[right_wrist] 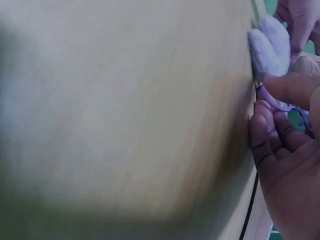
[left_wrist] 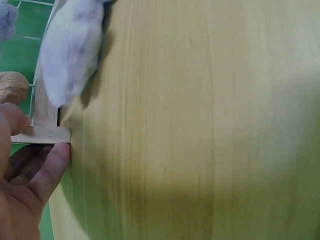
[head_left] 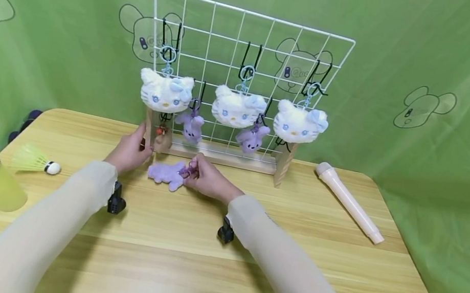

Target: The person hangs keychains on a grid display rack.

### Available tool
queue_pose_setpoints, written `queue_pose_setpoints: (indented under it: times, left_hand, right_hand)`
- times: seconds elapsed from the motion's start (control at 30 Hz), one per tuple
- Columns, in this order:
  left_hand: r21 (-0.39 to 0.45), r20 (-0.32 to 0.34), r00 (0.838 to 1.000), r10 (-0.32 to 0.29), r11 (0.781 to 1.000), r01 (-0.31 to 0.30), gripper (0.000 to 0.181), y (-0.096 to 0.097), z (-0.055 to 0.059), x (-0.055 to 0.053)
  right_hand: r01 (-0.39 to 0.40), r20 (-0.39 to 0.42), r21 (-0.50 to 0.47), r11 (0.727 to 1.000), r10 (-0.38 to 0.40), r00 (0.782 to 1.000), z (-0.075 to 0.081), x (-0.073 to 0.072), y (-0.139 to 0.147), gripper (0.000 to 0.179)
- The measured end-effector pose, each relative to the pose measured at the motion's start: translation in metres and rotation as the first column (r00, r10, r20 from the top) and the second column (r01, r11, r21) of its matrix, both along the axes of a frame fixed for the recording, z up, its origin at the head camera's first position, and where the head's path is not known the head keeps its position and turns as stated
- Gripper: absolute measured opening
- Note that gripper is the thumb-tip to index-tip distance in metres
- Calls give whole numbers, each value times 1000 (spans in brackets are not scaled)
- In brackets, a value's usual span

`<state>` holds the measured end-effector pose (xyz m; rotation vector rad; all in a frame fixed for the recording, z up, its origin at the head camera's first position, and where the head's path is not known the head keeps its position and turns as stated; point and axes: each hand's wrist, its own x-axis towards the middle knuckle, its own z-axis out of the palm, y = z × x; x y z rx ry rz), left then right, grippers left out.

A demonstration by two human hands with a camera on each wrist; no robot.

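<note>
My right hand (head_left: 212,181) pinches the purple ring (right_wrist: 280,104) of a purple plush keychain (head_left: 165,173) between thumb and fingers. The plush lies on its side close over the table, in front of the rack's left end. With thumb and fingers on either side, my left hand (head_left: 128,152) grips the left wooden foot (left_wrist: 47,134) of the white wire rack (head_left: 257,14). Beside that hand a small brown plush (head_left: 163,141) hangs low on the rack. Two purple plush bunnies, one on the left (head_left: 192,128) and one on the right (head_left: 253,139), hang above.
Three white cat-head plush keychains (head_left: 238,108) hang from black hooks (head_left: 251,56). A pale pink microphone-shaped stick (head_left: 349,202) lies to the right. On the left are a yellow shuttlecock (head_left: 34,160) and a yellow bottle (head_left: 0,185) with a black top. A green curtain (head_left: 418,53) closes the back.
</note>
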<state>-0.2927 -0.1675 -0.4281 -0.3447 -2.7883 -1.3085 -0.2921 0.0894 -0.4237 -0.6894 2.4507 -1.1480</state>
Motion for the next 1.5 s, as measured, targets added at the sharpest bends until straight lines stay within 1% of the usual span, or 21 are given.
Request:
queue_pose_setpoints:
  times: [0.17,0.33,0.43,0.57,0.87,0.97,1.17,1.3,1.5]
  left_hand:
    - [0,8,1000,0,1000,0,78,2,2,0]
    - [-13,16,1000,10,1000,-10,80,4,4,1]
    - [-10,21,1000,8,1000,-8,80,4,5,1]
    - [-16,19,1000,7,1000,-7,79,4,6,1]
    - [-22,9,1000,4,1000,-4,80,4,5,1]
    - [-23,9,1000,7,1000,-6,79,4,5,2]
    - [-26,15,1000,7,1000,-6,78,4,5,1]
    - [-25,15,1000,6,1000,-6,79,3,3,1]
    - [-17,29,999,13,1000,-12,80,3,2,3]
  right_hand:
    - [16,-43,7,1000,-16,999,-1,0,1,26]
    - [3,8,-67,998,-3,1000,-2,-2,5,21]
    - [-2,16,-89,996,4,1000,-1,-1,8,19]
    - [-8,-17,-67,998,7,1000,1,2,13,16]
    - [-37,1,-96,995,37,999,7,11,26,16]
    - [-53,-26,-103,993,50,998,12,16,32,17]
    - [-66,-131,-89,994,54,990,22,27,46,16]
    - [-53,-184,-92,994,35,982,29,34,59,15]
    - [-6,-205,-132,991,-21,978,41,44,80,14]
